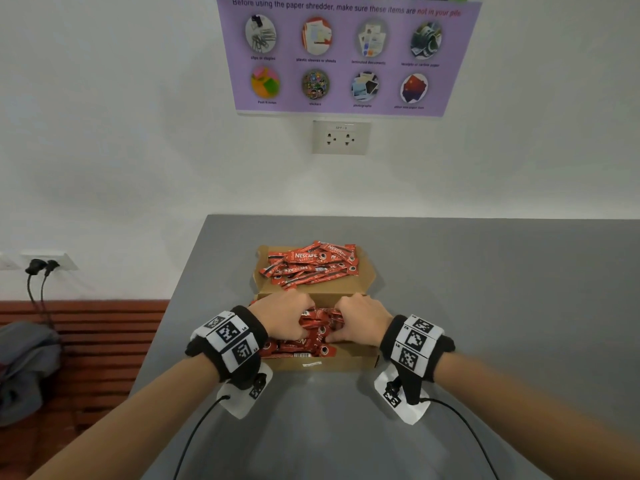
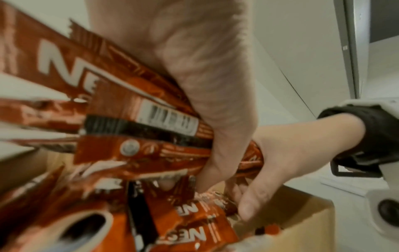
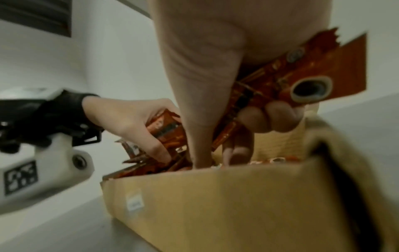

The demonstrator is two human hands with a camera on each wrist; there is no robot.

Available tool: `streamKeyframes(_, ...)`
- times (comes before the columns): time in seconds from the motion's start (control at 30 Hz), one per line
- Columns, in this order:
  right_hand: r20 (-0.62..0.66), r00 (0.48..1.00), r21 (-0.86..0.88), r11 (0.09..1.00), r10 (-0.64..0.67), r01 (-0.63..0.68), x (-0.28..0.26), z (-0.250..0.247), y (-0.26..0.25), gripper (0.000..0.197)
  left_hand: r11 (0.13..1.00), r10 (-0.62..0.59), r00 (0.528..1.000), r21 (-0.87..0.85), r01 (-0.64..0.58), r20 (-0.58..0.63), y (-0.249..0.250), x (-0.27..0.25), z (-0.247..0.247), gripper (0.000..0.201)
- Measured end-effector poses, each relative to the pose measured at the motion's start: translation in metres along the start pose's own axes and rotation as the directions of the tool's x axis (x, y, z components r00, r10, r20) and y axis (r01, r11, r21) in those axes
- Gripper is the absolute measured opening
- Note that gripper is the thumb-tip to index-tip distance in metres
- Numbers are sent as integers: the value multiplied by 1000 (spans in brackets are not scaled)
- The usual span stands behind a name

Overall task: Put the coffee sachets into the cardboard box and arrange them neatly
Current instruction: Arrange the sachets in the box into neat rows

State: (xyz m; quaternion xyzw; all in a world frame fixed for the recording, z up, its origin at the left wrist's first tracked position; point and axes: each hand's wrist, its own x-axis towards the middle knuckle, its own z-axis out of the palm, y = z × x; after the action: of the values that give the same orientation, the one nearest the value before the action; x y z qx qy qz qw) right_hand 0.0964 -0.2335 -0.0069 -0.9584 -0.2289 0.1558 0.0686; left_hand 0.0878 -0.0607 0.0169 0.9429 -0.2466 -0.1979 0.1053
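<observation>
Grey table (image 1: 485, 289), set against a white wall (image 1: 104, 133). On the wall, far centre: purple paper-shredder poster (image 1: 346, 57) above a double socket (image 1: 341, 137). Left: second socket with two black plugs (image 1: 41, 265), reddish slatted bench (image 1: 104, 341), grey cloth bundle (image 1: 24, 368).

Both hands, the left hand (image 1: 282, 317) and the right hand (image 1: 360, 320), grip one bundle of sachets (image 1: 320, 327) that fills the gap between them. Under the grip, the cardboard box (image 1: 346, 362) is packed with sachets, and its walls close in on every side. Beyond the grip, the open lid (image 1: 367, 271) carries a loose pile (image 1: 311, 265), while bare grey table (image 1: 485, 306) lies open outward of each wrist.
</observation>
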Motion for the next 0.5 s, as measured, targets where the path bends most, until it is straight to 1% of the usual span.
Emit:
streamKeyframes(0.07, -39, 999, -18, 1000, 14, -15, 2, 2, 2, 38, 998, -4, 999, -68, 1, -38, -6, -1, 0, 14)
streamKeyframes(0.13, -96, 994, 1, 999, 44, -44, 5, 2, 5, 27, 988, 3, 995, -154, -18, -100, -12, -2, -1, 14)
streamKeyframes(0.2, -164, 984, -12, 997, 71, -75, 7, 1, 9, 20, 987, 23, 988, -152, -47, -155, -10, -4, -3, 12)
streamKeyframes(0.23, -195, 977, -33, 996, 80, -88, 7, 0, 12, 20, 990, 38, 988, -127, -58, -152, -6, -4, -4, 9)
streamKeyframes(0.27, -215, 973, -52, 994, 87, -101, 7, 0, 15, 21, 992, 55, 991, -106, -69, -126, 0, -5, -4, 7)
streamKeyframes(0.33, -212, 973, -68, 992, 94, -111, 7, 0, 20, 30, 992, 87, 996, -90, -89, -27, 12, -2, -2, 8)
streamKeyframes(0.4, -182, 980, -72, 992, 87, -102, 7, 3, 23, 39, 998, 66, 995, -24, -64, 73, 21, 3, 3, 16)
streamKeyframes(0.47, -173, 982, -79, 993, 71, -86, 7, 7, 26, 41, 997, 45, 992, 53, -52, 114, 26, 7, 7, 25)
streamKeyframes(0.5, -183, 981, -82, 994, 62, -78, 7, 8, 27, 41, 996, 49, 991, 73, -58, 122, 28, 7, 10, 26)
